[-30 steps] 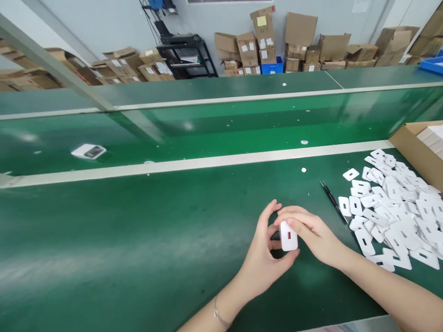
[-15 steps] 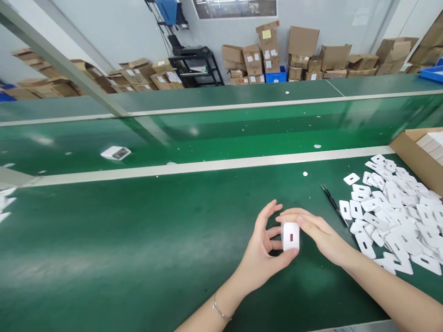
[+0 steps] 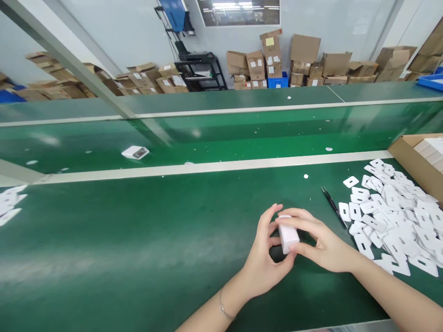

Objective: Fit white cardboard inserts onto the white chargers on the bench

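A small white USB charger is held between both hands above the green table. My left hand curls round it from the left, thumb at its lower end and fingertips behind it. From the right, my right hand grips it with fingers across the top and thumb at the near corner. The port face cannot be seen now. To the right lie black tweezers beside a heap of flat white plates with small slots.
A cardboard box of white pieces stands at the right. Beyond the pale rail, a green conveyor belt carries a white block with a dark window. More white plates lie at the left edge. Cartons line the wall.
The charger has been turned, so its red port no longer faces me. My right hand has closed its fingers and thumb on it. The block on the belt has moved right.
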Tool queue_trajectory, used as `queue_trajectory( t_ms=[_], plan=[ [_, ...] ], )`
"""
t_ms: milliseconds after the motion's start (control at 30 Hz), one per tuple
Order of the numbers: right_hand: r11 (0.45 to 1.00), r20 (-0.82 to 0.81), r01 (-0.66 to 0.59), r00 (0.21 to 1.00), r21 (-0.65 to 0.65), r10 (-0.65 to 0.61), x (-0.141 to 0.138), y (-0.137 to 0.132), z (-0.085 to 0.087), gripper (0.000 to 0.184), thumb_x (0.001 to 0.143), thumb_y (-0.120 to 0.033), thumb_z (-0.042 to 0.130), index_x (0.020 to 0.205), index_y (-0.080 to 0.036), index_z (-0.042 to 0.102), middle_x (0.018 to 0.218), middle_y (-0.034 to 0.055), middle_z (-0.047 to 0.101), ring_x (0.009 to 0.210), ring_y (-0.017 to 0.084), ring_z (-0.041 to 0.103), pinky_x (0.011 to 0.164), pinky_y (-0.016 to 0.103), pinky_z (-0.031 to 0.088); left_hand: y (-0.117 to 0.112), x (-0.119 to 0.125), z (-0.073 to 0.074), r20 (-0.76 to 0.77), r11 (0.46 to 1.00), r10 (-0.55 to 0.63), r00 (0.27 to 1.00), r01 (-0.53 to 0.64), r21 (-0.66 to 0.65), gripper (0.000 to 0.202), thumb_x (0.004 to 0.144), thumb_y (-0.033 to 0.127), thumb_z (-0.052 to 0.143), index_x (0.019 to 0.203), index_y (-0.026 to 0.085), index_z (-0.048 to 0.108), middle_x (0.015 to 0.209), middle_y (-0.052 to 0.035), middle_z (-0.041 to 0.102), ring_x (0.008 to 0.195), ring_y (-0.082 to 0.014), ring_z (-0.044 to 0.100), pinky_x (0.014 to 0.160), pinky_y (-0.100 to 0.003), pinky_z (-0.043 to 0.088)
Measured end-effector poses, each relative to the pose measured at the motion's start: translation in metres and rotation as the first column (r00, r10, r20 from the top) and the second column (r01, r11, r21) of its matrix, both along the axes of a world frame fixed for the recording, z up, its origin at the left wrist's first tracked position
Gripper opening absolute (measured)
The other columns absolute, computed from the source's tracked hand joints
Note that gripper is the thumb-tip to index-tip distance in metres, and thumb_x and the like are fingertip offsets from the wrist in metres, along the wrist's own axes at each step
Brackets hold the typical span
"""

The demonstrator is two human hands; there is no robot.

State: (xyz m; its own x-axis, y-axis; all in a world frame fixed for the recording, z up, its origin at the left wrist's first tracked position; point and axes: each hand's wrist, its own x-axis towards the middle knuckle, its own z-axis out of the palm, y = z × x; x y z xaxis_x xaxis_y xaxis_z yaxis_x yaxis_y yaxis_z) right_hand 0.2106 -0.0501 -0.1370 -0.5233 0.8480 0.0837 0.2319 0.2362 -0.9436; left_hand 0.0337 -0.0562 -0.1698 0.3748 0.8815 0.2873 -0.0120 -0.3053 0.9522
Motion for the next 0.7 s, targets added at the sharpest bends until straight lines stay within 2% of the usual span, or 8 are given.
queue_trajectory(
  t_ms=[67, 167, 300, 400, 500, 567, 667, 700],
  plan=[
    [1.0, -0.049, -0.012, 0.999, 0.009, 0.012, 0.002, 0.0, 0.0, 0.058, 0.087, -0.019, 0.058, 0.141, -0.033, 0.041, 0.148, 0.0058, 0.035, 0.139, 0.024, 0.03, 0.111, 0.043, 0.034, 0.002, 0.0, -0.007, -0.047, 0.986, 0.038, 0.998, -0.03, 0.163, 0.082, 0.081, 0.008, 0.06, 0.144, 0.039, 0.017, 0.146, -0.0118, 0.023, 0.125, -0.0278, 0.048, 0.086, -0.037, 0.059],
    [1.0, -0.041, -0.01, 0.999, 0.004, 0.01, 0.005, 0.001, 0.0, 0.072, 0.084, -0.024, 0.064, 0.147, -0.031, 0.03, 0.154, 0.0081, 0.022, 0.142, 0.026, 0.024, 0.112, 0.044, 0.032, 0.004, -0.002, -0.014, -0.047, 0.943, 0.059, 0.997, -0.04, 0.331, 0.086, 0.08, 0.006, 0.061, 0.146, 0.037, 0.014, 0.147, -0.0129, 0.018, 0.125, -0.0269, 0.047, 0.088, -0.039, 0.059],
    [0.993, 0.003, -0.063, 0.998, 0.095, 0.063, 0.009, 0.004, 0.0, 0.076, 0.08, -0.028, 0.07, 0.146, -0.028, 0.031, 0.148, 0.0107, 0.035, 0.14, 0.025, 0.027, 0.114, 0.047, 0.027, 0.005, -0.003, -0.012, 0.002, 0.929, 0.029, 1.0, -0.028, 0.37, 0.089, 0.079, 0.002, 0.06, 0.145, 0.04, 0.014, 0.148, -0.0119, 0.013, 0.132, -0.0288, 0.039, 0.085, -0.039, 0.061],
    [0.986, 0.001, -0.075, 0.997, 0.148, 0.076, 0.013, 0.008, -0.001, 0.081, 0.078, -0.031, 0.073, 0.146, -0.026, 0.031, 0.145, 0.0118, 0.038, 0.136, 0.025, 0.034, 0.113, 0.046, 0.029, 0.005, -0.002, -0.01, 0.002, 0.92, 0.051, 0.999, -0.048, 0.389, 0.087, 0.08, 0.005, 0.061, 0.144, 0.04, 0.014, 0.149, -0.0126, 0.011, 0.134, -0.0317, 0.036, 0.08, -0.038, 0.062],
    [0.983, 0.046, -0.055, 0.998, 0.177, 0.047, 0.008, 0.008, 0.002, 0.085, 0.075, -0.035, 0.075, 0.147, -0.025, 0.03, 0.146, 0.0133, 0.038, 0.125, 0.024, 0.046, 0.105, 0.042, 0.04, 0.005, -0.005, -0.013, -0.124, 0.865, 0.171, 0.977, -0.088, 0.493, 0.083, 0.081, 0.009, 0.06, 0.144, 0.037, 0.015, 0.147, -0.0147, 0.019, 0.131, -0.0324, 0.041, 0.08, -0.04, 0.062],
    [0.982, 0.15, -0.008, 0.988, 0.19, -0.021, 0.0, 0.005, 0.009, 0.084, 0.075, -0.038, 0.074, 0.146, -0.024, 0.032, 0.139, 0.0143, 0.044, 0.113, 0.023, 0.054, 0.095, 0.037, 0.048, 0.003, -0.009, -0.017, -0.239, 0.818, 0.276, 0.931, -0.096, 0.568, 0.075, 0.083, 0.008, 0.057, 0.143, 0.035, 0.02, 0.144, -0.0147, 0.027, 0.13, -0.0334, 0.042, 0.084, -0.045, 0.059],
    [0.962, 0.321, -0.022, 0.945, 0.272, -0.069, -0.01, 0.0, 0.029, 0.072, 0.08, -0.044, 0.069, 0.141, -0.021, 0.04, 0.12, 0.0111, 0.058, 0.11, 0.025, 0.058, 0.088, 0.032, 0.051, 0.007, -0.013, -0.022, -0.312, 0.766, 0.387, 0.868, -0.114, 0.633, 0.057, 0.083, 0.009, 0.057, 0.132, 0.033, 0.041, 0.133, -0.0119, 0.041, 0.12, -0.0343, 0.051, 0.089, -0.053, 0.055],
    [0.952, 0.351, -0.015, 0.931, 0.306, -0.099, -0.009, 0.0, 0.038, 0.062, 0.083, -0.044, 0.066, 0.137, -0.02, 0.046, 0.116, 0.0096, 0.061, 0.109, 0.024, 0.059, 0.087, 0.033, 0.051, 0.011, -0.012, -0.023, -0.277, 0.758, 0.374, 0.885, -0.119, 0.642, 0.052, 0.082, 0.009, 0.059, 0.126, 0.034, 0.046, 0.126, -0.0098, 0.046, 0.114, -0.0324, 0.055, 0.087, -0.052, 0.055]
  ],
)
